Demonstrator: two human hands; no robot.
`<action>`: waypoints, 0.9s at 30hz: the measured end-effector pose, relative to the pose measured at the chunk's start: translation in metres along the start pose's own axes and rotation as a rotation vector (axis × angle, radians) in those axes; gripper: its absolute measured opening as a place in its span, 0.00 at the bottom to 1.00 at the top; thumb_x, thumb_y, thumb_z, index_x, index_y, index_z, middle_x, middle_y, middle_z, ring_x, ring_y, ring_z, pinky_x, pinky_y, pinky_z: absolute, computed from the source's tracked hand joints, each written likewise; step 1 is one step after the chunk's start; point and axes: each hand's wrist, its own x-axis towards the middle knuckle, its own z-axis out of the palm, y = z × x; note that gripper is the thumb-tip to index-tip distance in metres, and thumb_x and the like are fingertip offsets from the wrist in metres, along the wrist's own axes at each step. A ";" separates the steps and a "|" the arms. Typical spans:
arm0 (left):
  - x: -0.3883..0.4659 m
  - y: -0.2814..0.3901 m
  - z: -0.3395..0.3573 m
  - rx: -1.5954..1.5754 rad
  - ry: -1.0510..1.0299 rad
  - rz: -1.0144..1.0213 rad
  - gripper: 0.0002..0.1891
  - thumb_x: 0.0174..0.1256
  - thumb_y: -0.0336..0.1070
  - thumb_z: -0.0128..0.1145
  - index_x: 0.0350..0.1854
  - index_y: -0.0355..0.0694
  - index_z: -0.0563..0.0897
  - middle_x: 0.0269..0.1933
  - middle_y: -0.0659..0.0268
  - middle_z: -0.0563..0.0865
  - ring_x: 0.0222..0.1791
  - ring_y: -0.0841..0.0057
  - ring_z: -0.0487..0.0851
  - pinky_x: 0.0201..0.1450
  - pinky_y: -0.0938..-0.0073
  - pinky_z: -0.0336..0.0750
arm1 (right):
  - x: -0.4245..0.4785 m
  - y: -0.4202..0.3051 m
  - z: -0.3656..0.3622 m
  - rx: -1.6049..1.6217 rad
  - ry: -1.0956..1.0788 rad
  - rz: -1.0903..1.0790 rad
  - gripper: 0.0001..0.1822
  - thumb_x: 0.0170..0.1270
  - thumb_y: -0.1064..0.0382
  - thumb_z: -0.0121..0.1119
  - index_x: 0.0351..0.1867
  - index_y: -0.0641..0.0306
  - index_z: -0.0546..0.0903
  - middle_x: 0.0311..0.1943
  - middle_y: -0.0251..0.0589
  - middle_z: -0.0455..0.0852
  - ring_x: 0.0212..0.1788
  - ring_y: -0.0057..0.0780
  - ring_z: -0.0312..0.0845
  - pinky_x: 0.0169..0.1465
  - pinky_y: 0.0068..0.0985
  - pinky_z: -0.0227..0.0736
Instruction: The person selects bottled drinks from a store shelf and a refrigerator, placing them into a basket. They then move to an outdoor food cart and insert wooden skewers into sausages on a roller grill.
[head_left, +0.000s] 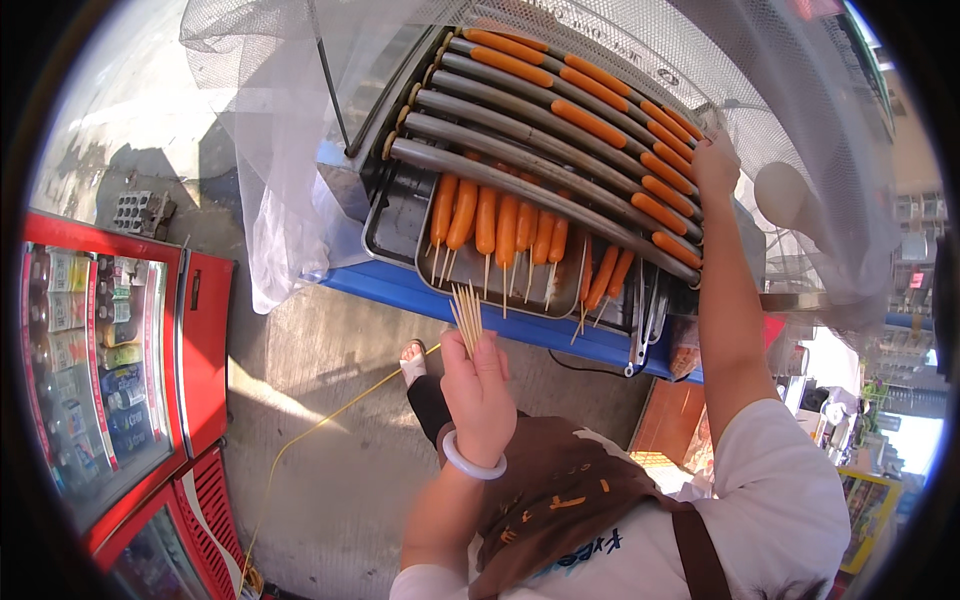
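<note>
My left hand (480, 379) is closed round a bundle of thin wooden skewers (468, 313), their pointed ends up. It hangs in front of a roller grill (495, 161) with several metal rollers. Orange sausages (589, 124) lie between the rollers, most towards the far side and right end. My right hand (716, 163) reaches to the grill's right end, close to the tips of the far sausages. Its fingers are partly hidden, so I cannot tell whether they grip anything. Below the rollers, sausages on sticks (506, 225) lie in a metal tray (427, 262), sticks pointing towards me.
White mesh netting (274, 172) drapes round the grill. Metal tongs (643, 322) hang near the blue table edge (367, 289). A red drinks fridge (202, 337) stands at left. A yellow cord (330, 416) crosses the concrete floor beside my foot (412, 360).
</note>
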 end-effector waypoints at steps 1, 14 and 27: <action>-0.005 -0.005 -0.004 0.005 0.001 -0.015 0.08 0.75 0.34 0.42 0.39 0.35 0.70 0.21 0.69 0.73 0.20 0.87 0.67 0.22 0.82 0.61 | 0.008 0.007 0.003 -0.053 -0.024 0.037 0.17 0.59 0.56 0.49 0.45 0.57 0.83 0.40 0.52 0.86 0.45 0.55 0.80 0.51 0.44 0.72; -0.038 -0.040 -0.015 0.025 -0.013 -0.181 0.08 0.75 0.34 0.44 0.39 0.35 0.72 0.20 0.70 0.73 0.19 0.87 0.68 0.22 0.82 0.63 | 0.039 0.030 0.016 -0.172 -0.245 0.128 0.16 0.56 0.60 0.50 0.39 0.60 0.86 0.40 0.52 0.86 0.45 0.51 0.82 0.50 0.39 0.74; 0.070 0.052 0.011 0.640 0.043 0.472 0.09 0.76 0.35 0.42 0.42 0.37 0.73 0.20 0.56 0.77 0.18 0.63 0.76 0.21 0.66 0.67 | -0.142 -0.120 -0.073 1.256 -0.362 0.480 0.07 0.67 0.69 0.55 0.39 0.71 0.83 0.27 0.28 0.81 0.25 0.10 0.68 0.27 0.14 0.61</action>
